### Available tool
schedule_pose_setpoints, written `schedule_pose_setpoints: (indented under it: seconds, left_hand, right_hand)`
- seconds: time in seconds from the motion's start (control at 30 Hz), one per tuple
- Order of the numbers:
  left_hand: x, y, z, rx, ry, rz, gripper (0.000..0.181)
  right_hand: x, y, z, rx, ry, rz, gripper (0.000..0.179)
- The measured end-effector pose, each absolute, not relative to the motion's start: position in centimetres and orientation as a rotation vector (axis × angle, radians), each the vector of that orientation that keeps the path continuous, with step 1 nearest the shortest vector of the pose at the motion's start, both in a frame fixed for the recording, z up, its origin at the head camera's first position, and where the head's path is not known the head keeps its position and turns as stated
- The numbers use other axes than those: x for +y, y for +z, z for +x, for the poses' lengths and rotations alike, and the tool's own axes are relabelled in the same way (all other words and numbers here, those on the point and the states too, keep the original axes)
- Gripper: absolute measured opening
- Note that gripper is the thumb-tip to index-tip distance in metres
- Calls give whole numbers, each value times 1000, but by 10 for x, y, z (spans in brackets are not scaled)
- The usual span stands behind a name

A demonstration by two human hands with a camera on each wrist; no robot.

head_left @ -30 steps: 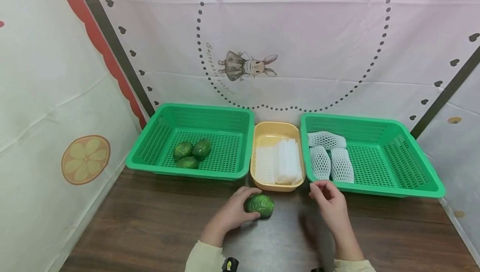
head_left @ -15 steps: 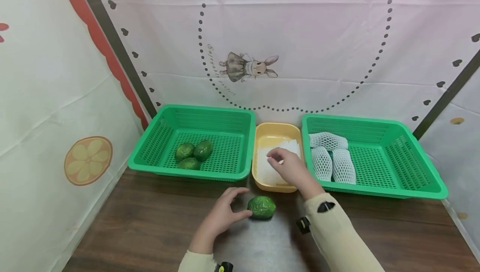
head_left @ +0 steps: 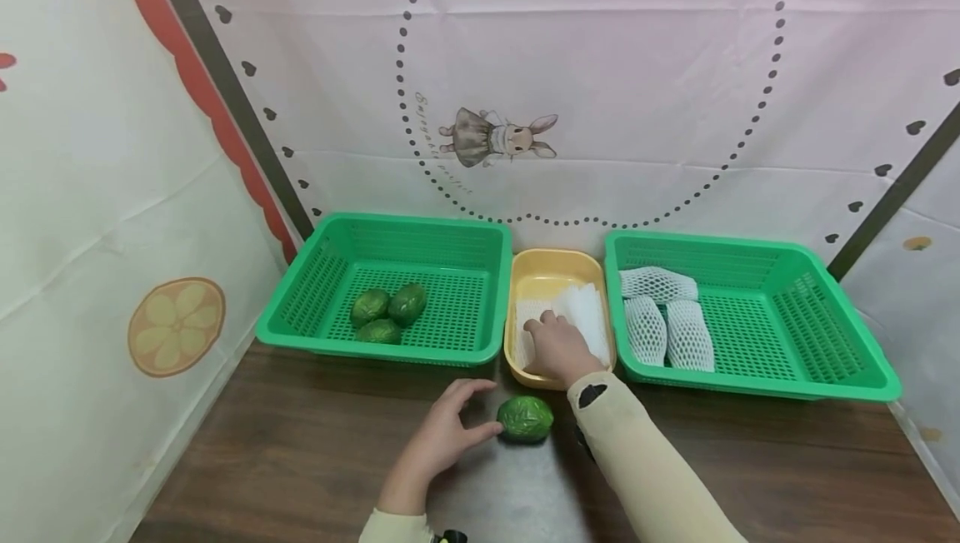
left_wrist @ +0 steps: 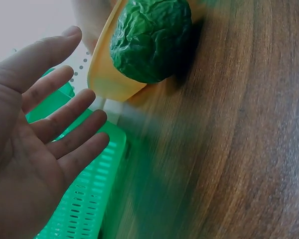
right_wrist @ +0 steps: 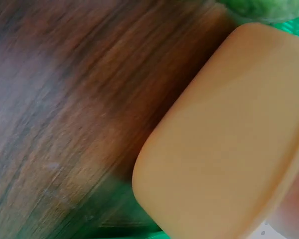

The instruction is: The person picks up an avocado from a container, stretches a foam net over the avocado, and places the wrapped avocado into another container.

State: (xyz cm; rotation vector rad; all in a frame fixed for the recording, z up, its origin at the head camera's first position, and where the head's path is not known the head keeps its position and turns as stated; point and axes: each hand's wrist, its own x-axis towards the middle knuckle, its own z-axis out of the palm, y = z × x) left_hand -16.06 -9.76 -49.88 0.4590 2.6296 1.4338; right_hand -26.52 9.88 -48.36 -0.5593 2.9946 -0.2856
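A wrinkled, glossy dark green fruit (head_left: 525, 419), shaped like an avocado, lies on the table in front of the tan tray (head_left: 558, 257). My left hand (head_left: 444, 426) is just left of it, fingers spread and loosely bent; its thumb tip is at the fruit's side in the head view. In the left wrist view, the palm is bare and holds nothing. My right hand (head_left: 558, 347) reaches down into the tan tray, over the white foam net sleeves (head_left: 588, 310). Its fingertips are at the left stack, largely hidden, so whether they pinch a sleeve is unclear.
At left, a green basket (head_left: 300, 338) holds three more green fruits (head_left: 378, 330). To the right, another green basket (head_left: 787, 385) contains three fruits in white foam nets (head_left: 657, 284). A patterned cloth (head_left: 600, 93) hangs behind them.
My left hand has loosened from the fruit, which stays on the table. From beside the right basket, my right hand has moved left and down into the tan tray.
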Motion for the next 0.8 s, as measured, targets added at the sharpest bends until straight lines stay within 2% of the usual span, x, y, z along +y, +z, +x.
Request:
schedule_pose_setpoints:
  seconds: [0.13, 0.27, 0.5, 0.57, 0.63, 0.8]
  left_hand:
    - [-98, -499, -160, 2646, 1423, 469, 50]
    - [-99, -497, -160, 2654, 1415, 462, 51]
    - [-99, -495, -159, 2644, 1427, 460, 50]
    - [-100, -495, -159, 2644, 1425, 460, 49]
    - [-100, -494, -159, 2650, 1423, 461, 49]
    - [-102, -490, -158, 2672, 1433, 466, 48]
  right_hand:
    - [100, -485, -266, 2958, -203, -552, 64]
    - [99, -485, -267, 2942, -144, -576, 60]
    - [98, -485, -271, 3002, -284, -482, 26]
    - [100, -480, -273, 3038, -452, -390, 24]
    - [104, -471, -277, 3058, -689, -257, 29]
    - [115, -440, -283, 2937, -1359, 140, 56]
